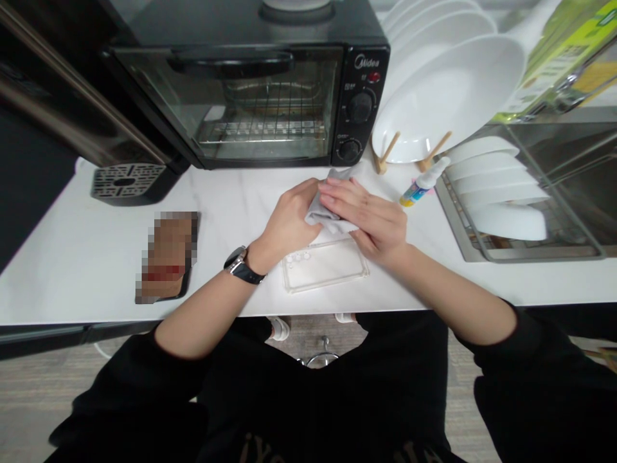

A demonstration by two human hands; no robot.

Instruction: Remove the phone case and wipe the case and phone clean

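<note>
A crumpled light grey cloth (317, 213) is bunched between my two hands above the counter. My left hand (290, 220), with a black-strapped watch at the wrist, grips the cloth from the left, its fingertips hidden by the folds. My right hand (378, 218) presses over the cloth from the right, fingers together across its top. Whether the cloth wraps anything cannot be seen. Just below my hands, a clear phone case (328, 267) with camera cutouts lies flat on the white counter (231, 206). A small white bottle with a blue and yellow label (418, 190) stands to the right.
A phone (168, 257), its screen blurred out, lies on the left. Behind are a black toaster oven (270, 109) and white plates on a wooden-pegged rack (448, 96). On the right, a sink rack (573, 218) holds white bowls (501, 186). A drip tray (128, 182) sits far left.
</note>
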